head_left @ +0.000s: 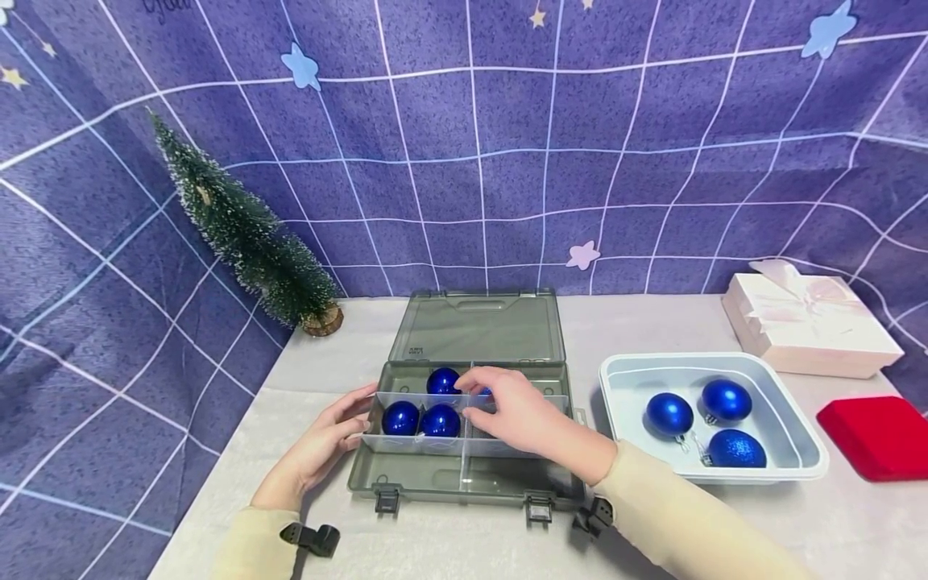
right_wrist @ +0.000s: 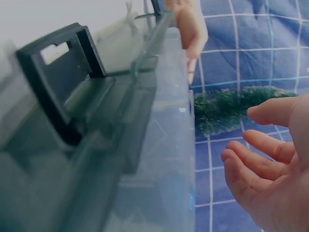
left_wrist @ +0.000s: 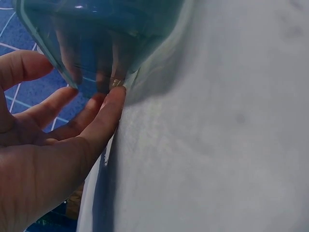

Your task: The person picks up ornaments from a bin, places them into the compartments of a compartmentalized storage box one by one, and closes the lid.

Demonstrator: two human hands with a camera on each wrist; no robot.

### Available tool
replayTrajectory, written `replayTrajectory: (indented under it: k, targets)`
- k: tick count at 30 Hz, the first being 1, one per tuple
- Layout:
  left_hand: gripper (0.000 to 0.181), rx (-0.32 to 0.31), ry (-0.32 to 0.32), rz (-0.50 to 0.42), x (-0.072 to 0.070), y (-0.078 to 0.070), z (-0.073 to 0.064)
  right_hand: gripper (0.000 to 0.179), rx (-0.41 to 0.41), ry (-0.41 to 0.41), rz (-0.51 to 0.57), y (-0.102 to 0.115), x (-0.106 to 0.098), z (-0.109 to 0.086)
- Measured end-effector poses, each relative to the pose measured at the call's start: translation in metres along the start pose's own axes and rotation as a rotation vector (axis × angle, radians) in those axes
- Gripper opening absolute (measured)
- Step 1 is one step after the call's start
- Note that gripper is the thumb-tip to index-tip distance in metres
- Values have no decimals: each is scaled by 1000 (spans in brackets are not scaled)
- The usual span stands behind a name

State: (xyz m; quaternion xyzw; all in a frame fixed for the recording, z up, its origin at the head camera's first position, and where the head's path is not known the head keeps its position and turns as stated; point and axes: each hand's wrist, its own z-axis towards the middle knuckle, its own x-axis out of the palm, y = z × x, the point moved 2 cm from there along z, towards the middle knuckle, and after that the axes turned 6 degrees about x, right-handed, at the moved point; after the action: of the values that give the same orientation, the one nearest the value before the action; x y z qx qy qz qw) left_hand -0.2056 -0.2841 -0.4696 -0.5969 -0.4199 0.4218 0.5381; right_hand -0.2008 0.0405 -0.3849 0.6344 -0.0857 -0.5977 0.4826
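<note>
A translucent grey-green compartment box (head_left: 408, 470) lies on the table with its lid (head_left: 476, 329) folded back. Two shiny blue balls (head_left: 441, 420) sit in its middle left compartment, a third blue ball (head_left: 443, 381) in the back left one. Partly hidden behind my right hand is another blue ball (head_left: 485, 391) in the back row. My right hand (head_left: 511, 408) hovers over the right half of the box; in the right wrist view its fingers are loosely bent with nothing between them. At the box's left side, my left hand (head_left: 324, 445) touches the wall with extended fingertips.
A white tub (head_left: 629, 387) on the right holds three matte or glittery blue balls (head_left: 727, 400). Beyond it are a pink gift box (head_left: 805, 318) and a red item (head_left: 880, 439). A small frosted tree (head_left: 239, 229) stands at the back left. Two black latches (head_left: 539, 509) stick out in front.
</note>
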Motion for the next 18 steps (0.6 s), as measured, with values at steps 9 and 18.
replayTrajectory:
  k: [9, 18]
  targets:
    - [71, -16, -12, 3, 1, 0, 0, 27, -50, -133, 51, -6, -36, -29]
    - [71, -11, -15, 18, 1, 0, 0, 29, -20, -210, 71, -21, -66, -51]
